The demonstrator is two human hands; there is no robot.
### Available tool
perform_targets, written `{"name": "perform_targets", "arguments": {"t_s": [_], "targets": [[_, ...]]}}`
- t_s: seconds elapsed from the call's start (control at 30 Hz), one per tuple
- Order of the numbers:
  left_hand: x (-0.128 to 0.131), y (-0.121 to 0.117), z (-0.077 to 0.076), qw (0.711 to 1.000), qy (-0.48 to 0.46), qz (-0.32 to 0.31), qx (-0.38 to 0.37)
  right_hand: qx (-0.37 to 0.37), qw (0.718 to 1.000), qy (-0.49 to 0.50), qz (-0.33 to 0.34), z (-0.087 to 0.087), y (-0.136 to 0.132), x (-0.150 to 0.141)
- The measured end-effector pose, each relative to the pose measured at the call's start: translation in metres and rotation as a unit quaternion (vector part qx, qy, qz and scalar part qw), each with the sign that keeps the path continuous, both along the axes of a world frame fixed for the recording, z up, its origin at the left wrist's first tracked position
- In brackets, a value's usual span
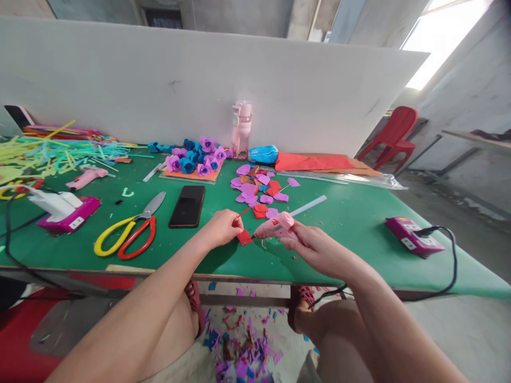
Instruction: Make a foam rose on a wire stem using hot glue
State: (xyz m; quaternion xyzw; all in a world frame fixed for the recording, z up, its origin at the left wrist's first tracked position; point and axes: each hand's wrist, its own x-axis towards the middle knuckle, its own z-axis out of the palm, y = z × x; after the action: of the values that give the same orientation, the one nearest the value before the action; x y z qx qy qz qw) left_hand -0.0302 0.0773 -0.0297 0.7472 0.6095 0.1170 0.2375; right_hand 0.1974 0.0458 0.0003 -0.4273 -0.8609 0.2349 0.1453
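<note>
Between the fingers of my left hand (222, 229) is a small red petal (245, 238), with a thin red strip sticking up beside the fingertips. My right hand (313, 246) grips a pink glue gun (275, 226), its nozzle at the right edge of the petal. A clear glue stick (309, 205) juts from the gun's back. Just beyond both hands lies a loose pile of purple, red, brown and blue petals (249, 190). Left of my left hand a black phone (187, 206) rests flat, near scissors (136, 226) with yellow and red handles.
Purple and blue flowers (195, 156) sit on an orange sheet beside a pink bottle (241, 130). Colourful strips (59, 154) and another pink glue gun (88, 177) lie at left. Purple power sockets (415, 236) with cables stand on the green table (351, 213). A white panel (191, 85) rises behind.
</note>
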Motion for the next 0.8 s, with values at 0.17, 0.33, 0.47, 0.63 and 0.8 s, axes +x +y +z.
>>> {"name": "perform_targets", "arguments": {"t_s": [0.17, 0.33, 0.47, 0.63, 0.8], "targets": [[-0.002, 0.001, -0.002, 1.0, -0.018, 0.0, -0.002, -0.083, 0.995, 0.054, -0.021, 0.0, 0.003, 0.007], [-0.01, 0.004, -0.007, 0.991, -0.121, 0.006, -0.051, -0.207, 0.964, 0.153, -0.064, 0.001, 0.007, 0.019], [-0.016, 0.003, -0.005, 0.962, -0.241, 0.032, -0.124, -0.266, 0.937, 0.217, -0.071, 0.0, 0.012, 0.034], [-0.013, -0.004, 0.005, 0.917, -0.347, 0.05, -0.193, -0.226, 0.93, 0.253, -0.143, -0.009, 0.028, 0.064], [-0.007, -0.009, 0.01, 0.912, -0.355, 0.04, -0.201, -0.135, 0.935, 0.164, -0.283, -0.035, 0.047, 0.09]]}}
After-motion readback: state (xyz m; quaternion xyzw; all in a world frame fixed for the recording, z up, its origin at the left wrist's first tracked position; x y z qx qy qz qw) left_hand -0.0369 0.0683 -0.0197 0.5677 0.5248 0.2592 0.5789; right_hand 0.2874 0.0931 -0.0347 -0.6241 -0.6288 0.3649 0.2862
